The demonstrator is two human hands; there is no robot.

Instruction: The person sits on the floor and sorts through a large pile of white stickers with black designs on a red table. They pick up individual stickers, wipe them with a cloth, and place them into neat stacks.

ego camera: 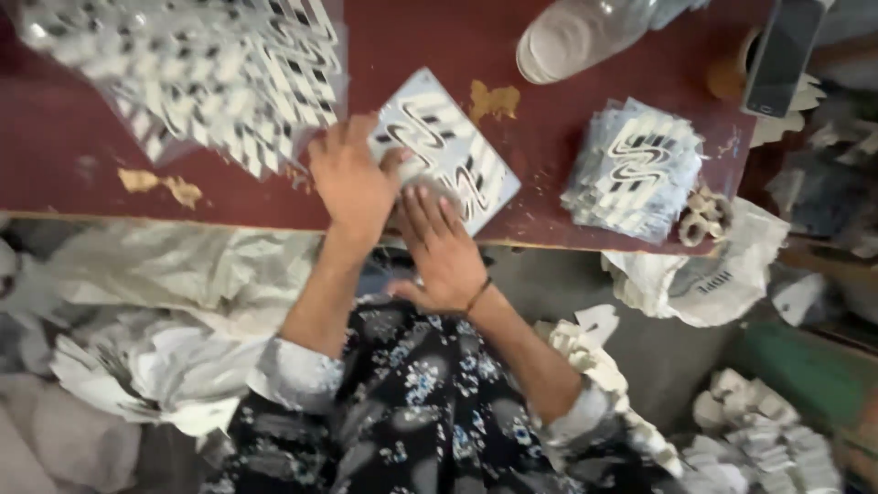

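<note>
Where hands [398,215] press: striped white sticker sheet [448,146].

The dark red table [567,183] looks like painted wood, matt and worn, with chipped patches of pale bare surface. The glossy white sticker sheet with black wavy stripes [457,151] shines like plastic film. The stack of similar glossy striped sheets [636,169] reflects light. The crumpled white paper scraps [183,274] look matt and creased.

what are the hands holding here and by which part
Both hands press on one patterned sticker sheet lying on the red table: the left hand on its left edge, the right hand on its near corner. Neither lifts it.
</note>
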